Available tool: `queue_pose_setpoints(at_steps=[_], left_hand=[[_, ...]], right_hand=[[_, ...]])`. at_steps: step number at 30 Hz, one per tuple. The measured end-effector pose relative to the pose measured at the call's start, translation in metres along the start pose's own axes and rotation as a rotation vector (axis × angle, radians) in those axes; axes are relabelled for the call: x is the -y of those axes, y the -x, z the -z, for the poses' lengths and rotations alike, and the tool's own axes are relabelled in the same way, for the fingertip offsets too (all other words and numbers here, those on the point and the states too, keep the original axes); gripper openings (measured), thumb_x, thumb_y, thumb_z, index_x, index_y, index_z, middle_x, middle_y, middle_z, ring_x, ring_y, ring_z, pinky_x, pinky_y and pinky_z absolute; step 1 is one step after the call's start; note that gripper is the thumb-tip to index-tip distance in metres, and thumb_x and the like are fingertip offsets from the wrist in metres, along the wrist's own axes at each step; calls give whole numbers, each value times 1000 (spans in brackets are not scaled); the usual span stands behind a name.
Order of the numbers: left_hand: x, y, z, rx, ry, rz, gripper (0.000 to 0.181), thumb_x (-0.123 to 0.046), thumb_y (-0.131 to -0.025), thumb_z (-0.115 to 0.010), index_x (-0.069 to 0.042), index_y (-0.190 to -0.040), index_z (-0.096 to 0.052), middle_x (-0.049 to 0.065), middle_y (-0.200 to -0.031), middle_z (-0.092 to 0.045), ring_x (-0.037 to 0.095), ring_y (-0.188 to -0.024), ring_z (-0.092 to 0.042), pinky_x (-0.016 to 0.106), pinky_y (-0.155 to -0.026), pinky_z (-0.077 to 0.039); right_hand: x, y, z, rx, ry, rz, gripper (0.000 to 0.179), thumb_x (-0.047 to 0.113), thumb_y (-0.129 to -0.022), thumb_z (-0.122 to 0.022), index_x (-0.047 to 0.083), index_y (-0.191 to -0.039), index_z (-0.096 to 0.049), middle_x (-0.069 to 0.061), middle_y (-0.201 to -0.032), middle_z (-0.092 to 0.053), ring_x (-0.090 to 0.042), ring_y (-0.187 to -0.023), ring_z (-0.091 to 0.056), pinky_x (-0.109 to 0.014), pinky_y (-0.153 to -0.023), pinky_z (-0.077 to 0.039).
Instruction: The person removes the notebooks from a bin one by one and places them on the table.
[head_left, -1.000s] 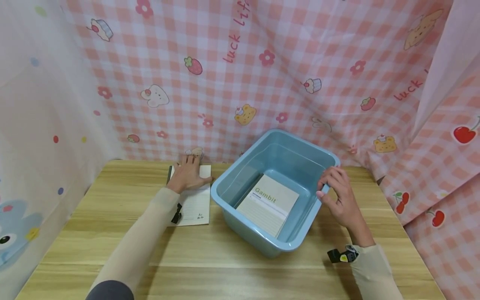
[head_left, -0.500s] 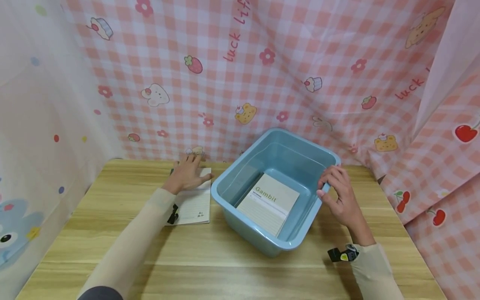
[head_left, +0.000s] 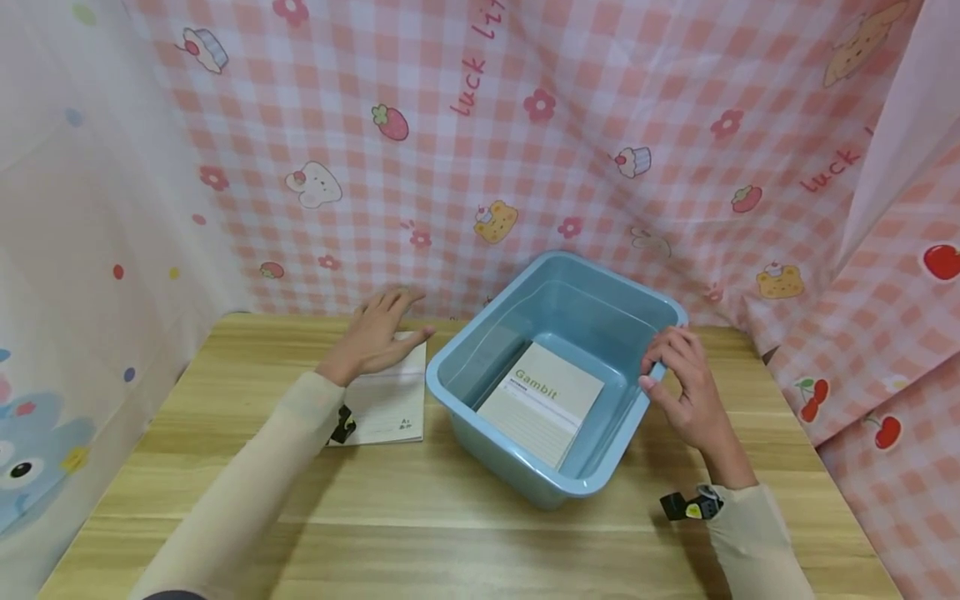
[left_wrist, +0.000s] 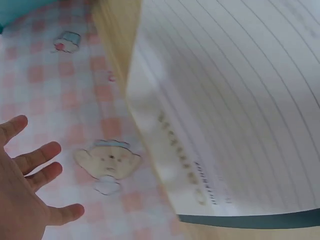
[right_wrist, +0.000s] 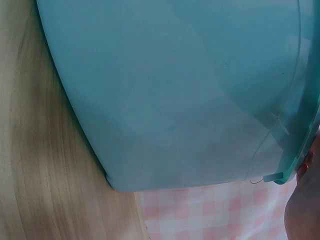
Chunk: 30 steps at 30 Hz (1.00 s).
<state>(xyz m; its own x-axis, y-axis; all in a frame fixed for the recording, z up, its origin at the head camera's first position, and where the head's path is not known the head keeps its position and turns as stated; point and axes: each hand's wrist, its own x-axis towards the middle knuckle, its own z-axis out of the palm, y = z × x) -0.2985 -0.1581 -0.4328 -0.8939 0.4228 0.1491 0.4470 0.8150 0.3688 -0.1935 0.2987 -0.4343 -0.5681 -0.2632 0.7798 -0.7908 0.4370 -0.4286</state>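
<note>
A light blue plastic basin (head_left: 504,460) stands on the table, tilted in angle to its back edge. Inside it lies a pale notebook (head_left: 543,404) marked "Gambit". To the basin's left, a second lined notebook (head_left: 393,412) rests on the tabletop, its dark spine showing in the left wrist view. My left hand (head_left: 375,337) hovers over that notebook's far part with fingers spread and nothing held; the left wrist view shows the fingers (left_wrist: 45,175) apart from the notebook. With curled fingers, my right hand (head_left: 684,385) grips the basin's right rim.
The wooden table (head_left: 420,542) ends at a pink checked curtain (head_left: 450,167) close behind the basin. A white patterned curtain (head_left: 97,250) hangs along the left side, and more checked cloth drapes at the right.
My left hand has lifted from the notebook on the table, moving slightly back and left. The right hand and basin hold their place; the head view has shifted a little.
</note>
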Motion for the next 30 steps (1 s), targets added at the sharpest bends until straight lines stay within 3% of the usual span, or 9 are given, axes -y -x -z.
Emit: queue_pose_setpoints(at_steps=[5, 12, 16, 21, 30], left_hand=[[-15, 0, 8, -5, -15, -27, 81, -73, -98, -40, -24, -162, -28, 12, -162, -34, 35, -153, -27, 74, -116, -20], [-33, 1, 20, -3, -30, -51, 80, -73, -98, -40, -31, -164, -22, 12, -169, -24, 39, -158, -16, 81, -114, -10], [-47, 2, 29, -9, -29, -62, 79, -74, -98, -40, -34, -163, -21, 9, -169, -24, 34, -159, -14, 80, -115, -10], [-68, -5, 36, 4, -36, -89, 82, -79, -95, -36, -38, -163, -18, 6, -170, -22, 33, -161, -9, 77, -117, -8], [-102, -19, 48, -17, -84, -163, 83, -82, -93, -35, -38, -162, -23, 5, -170, -21, 30, -160, -12, 77, -118, -9]], right_hand=[[0, -1, 0, 0, 1, 12, 3, 10, -83, -64, 7, -83, -64, -11, -90, -57, -28, -105, -47, -41, -116, -20], [2, -1, -3, 4, 5, 7, 9, 16, -87, -63, 8, -84, -63, -9, -90, -57, -27, -106, -46, -41, -116, -20], [3, 0, -4, 12, -3, 0, 11, 17, -90, -64, 7, -85, -63, -10, -92, -57, -27, -108, -46, -44, -118, -19], [2, 1, -1, -2, 2, -9, 12, 17, -89, -64, 6, -84, -63, -10, -92, -57, -25, -109, -45, -39, -117, -20], [-2, 0, 0, -2, 9, -11, 5, 10, -80, -64, 7, -83, -64, -11, -91, -58, -27, -108, -46, -40, -118, -18]])
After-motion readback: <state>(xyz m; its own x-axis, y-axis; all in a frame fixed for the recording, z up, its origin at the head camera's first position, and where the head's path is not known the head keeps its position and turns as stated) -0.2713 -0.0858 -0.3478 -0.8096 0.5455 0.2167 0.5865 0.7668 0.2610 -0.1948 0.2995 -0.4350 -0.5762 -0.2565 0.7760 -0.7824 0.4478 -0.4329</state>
